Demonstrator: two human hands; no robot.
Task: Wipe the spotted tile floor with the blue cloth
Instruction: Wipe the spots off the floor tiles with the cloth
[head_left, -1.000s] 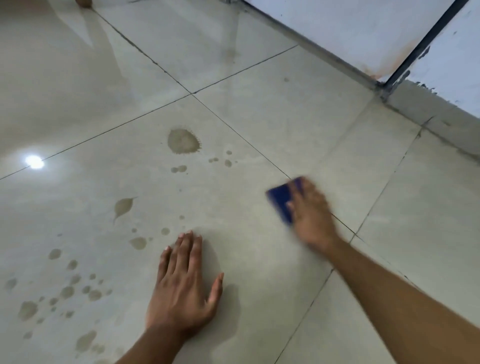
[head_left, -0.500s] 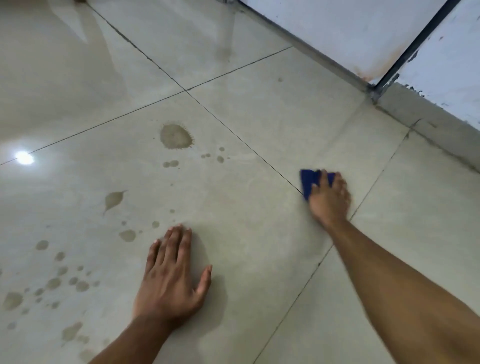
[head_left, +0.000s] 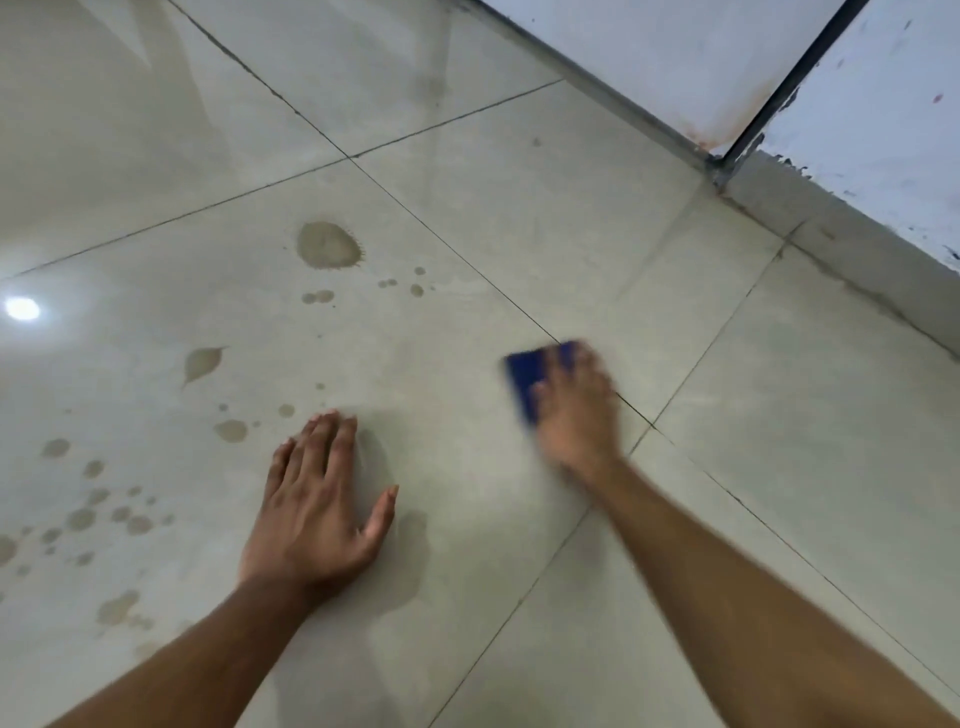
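A folded blue cloth (head_left: 527, 376) lies pressed to the grey tile floor (head_left: 467, 208) under my right hand (head_left: 576, 410), which is blurred with motion near a tile joint. My left hand (head_left: 317, 504) rests flat on the same large tile, palm down, fingers together, holding nothing. Brown spots mark that tile to the left: one large blotch (head_left: 327, 245) at the far side, a teardrop stain (head_left: 202, 361) in the middle, and several small drops (head_left: 98, 509) at the near left.
A white wall (head_left: 675, 57) with a dark vertical strip (head_left: 795, 78) runs along the upper right, with a grey skirting (head_left: 841, 254) at its foot. A lamp's reflection (head_left: 22, 308) shines on the floor at the left edge.
My right hand has slid the blue cloth back to the left and nearer, from across the tile joint onto the spotted tile. My left hand stays planted.
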